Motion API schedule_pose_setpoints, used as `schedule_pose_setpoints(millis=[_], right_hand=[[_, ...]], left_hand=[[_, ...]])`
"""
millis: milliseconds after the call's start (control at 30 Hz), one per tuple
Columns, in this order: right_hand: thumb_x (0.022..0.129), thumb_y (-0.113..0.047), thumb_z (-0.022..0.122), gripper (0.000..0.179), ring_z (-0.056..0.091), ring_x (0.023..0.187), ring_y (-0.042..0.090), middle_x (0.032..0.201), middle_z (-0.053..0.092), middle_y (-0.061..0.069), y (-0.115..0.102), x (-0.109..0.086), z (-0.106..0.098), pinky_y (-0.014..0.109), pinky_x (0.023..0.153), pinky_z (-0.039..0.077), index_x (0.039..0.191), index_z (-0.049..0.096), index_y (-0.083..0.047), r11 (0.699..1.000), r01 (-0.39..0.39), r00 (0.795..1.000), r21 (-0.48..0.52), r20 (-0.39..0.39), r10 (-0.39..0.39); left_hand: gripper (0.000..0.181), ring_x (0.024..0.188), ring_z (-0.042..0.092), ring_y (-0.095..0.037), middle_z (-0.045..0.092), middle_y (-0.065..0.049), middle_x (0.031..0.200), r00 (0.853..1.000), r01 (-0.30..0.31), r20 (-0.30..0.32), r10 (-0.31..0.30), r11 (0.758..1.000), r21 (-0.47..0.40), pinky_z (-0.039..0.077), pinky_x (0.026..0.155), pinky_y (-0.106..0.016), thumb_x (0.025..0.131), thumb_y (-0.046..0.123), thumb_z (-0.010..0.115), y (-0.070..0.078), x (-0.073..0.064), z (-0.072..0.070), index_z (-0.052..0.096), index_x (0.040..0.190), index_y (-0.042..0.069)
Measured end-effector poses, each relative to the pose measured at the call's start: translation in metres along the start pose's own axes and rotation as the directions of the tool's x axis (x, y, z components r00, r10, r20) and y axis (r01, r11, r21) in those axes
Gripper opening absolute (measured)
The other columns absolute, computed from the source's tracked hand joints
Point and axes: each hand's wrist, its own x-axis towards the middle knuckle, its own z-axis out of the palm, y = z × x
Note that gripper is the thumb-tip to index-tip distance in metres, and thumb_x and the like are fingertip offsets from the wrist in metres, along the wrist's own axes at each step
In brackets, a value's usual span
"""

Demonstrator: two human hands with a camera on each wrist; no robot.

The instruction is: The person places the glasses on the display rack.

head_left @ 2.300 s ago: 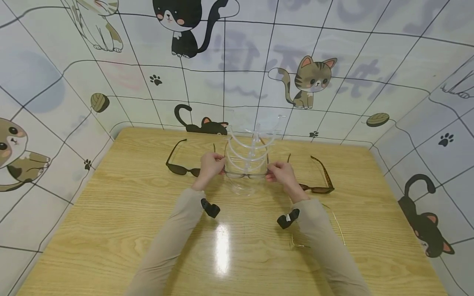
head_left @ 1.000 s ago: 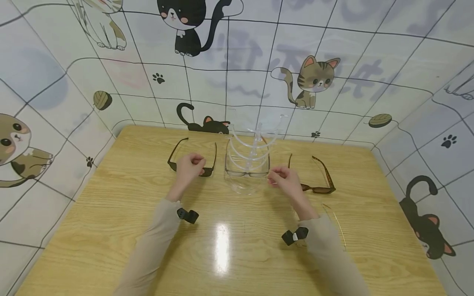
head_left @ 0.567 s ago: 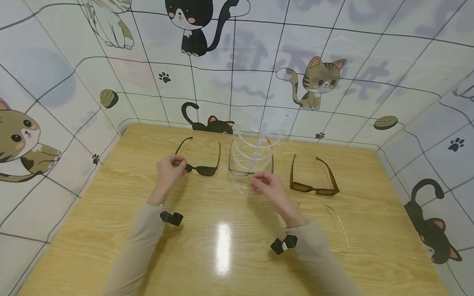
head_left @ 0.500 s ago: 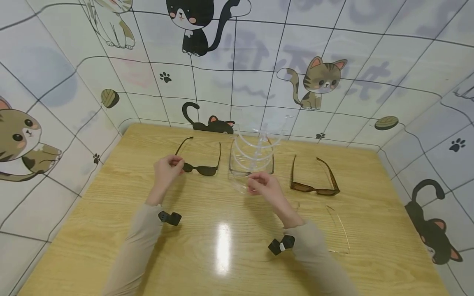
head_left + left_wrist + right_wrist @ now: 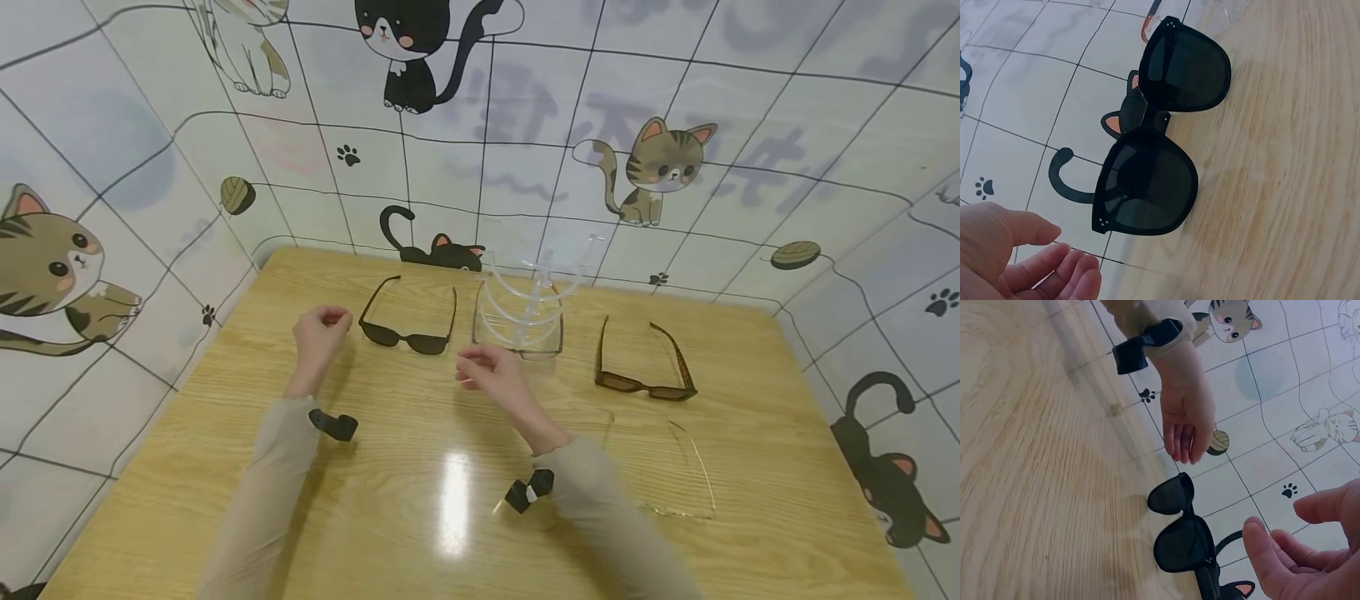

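Note:
Black sunglasses stand on the table with their temples spread toward the wall. My left hand hovers just left of them, fingers loosely bent and holding nothing. In the left wrist view the thumb and fingertips are apart from the sunglasses. My right hand is in front of the clear acrylic display stand, also holding nothing; its thumb and fingers are spread apart in the right wrist view. Thin-framed eyeglasses sit at the stand's lower part, partly hidden by the right hand.
Brown tortoiseshell sunglasses lie right of the stand. Gold wire-framed eyeglasses lie nearer the front, partly hidden by the right forearm. A cat-patterned wall closes off the wooden table at the back.
Both hands have let go of the eyeglasses at the stand. The left hand has moved left past the black sunglasses, and the right hand has shifted left in front of the stand.

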Motion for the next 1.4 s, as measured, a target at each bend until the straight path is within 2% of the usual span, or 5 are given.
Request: schedule_pose_setpoints(millis=[233,633,833,1167,1400], right_hand=[[0.096,-0.014,0.053,0.047,0.055,0.112,0.035,0.122,0.055,0.023,0.004,0.011,0.020,0.039,0.093,0.048,0.135,0.042,0.009,0.995,0.006,0.999,-0.099,0.036,-0.002],[0.097,-0.023,0.052,0.060,0.038,0.131,0.031,0.145,0.036,0.019,0.006,0.029,0.041,0.041,0.104,0.037,0.144,0.027,0.005,0.989,-0.100,0.995,-0.111,-0.006,0.100],[0.096,-0.021,0.053,0.057,0.045,0.125,0.031,0.138,0.044,0.019,0.005,0.032,0.043,0.041,0.100,0.042,0.142,0.032,0.004,0.984,-0.122,0.992,-0.130,-0.061,0.115],[0.095,-0.024,0.053,0.062,0.033,0.134,0.029,0.147,0.032,0.018,0.000,0.037,0.044,0.041,0.108,0.032,0.144,0.027,0.004,0.985,-0.119,0.991,-0.128,-0.070,0.110],[0.095,-0.022,0.053,0.059,0.034,0.133,0.034,0.147,0.030,0.020,0.001,0.047,0.049,0.045,0.107,0.032,0.143,0.029,0.006,0.980,-0.155,0.987,-0.121,-0.050,0.150]], left_hand=[[0.030,0.094,0.061,-0.031,0.063,-0.020,0.104,0.988,0.127,0.090,-0.122,0.990,-0.058,0.047,0.062,-0.015,0.094,0.019,0.054,-0.004,0.011,0.001,0.063,0.113,-0.004],[0.037,0.104,0.058,-0.027,0.059,-0.019,0.118,0.956,0.253,0.178,-0.233,0.963,-0.097,0.048,0.076,-0.023,0.095,0.022,0.053,-0.006,0.027,0.010,0.059,0.122,-0.001],[0.036,0.097,0.056,-0.025,0.058,-0.019,0.116,0.951,0.254,0.202,-0.236,0.965,-0.071,0.048,0.077,-0.029,0.094,0.023,0.054,-0.003,0.029,0.013,0.061,0.120,-0.001],[0.031,0.075,0.059,-0.009,0.059,-0.019,0.118,0.959,0.222,0.197,-0.203,0.972,-0.079,0.054,0.078,-0.029,0.091,0.015,0.058,-0.004,0.030,0.008,0.064,0.115,-0.003],[0.032,0.068,0.057,-0.001,0.057,-0.021,0.120,0.952,0.250,0.216,-0.219,0.959,-0.130,0.054,0.079,-0.026,0.092,0.014,0.057,-0.008,0.026,-0.001,0.061,0.119,-0.005]])
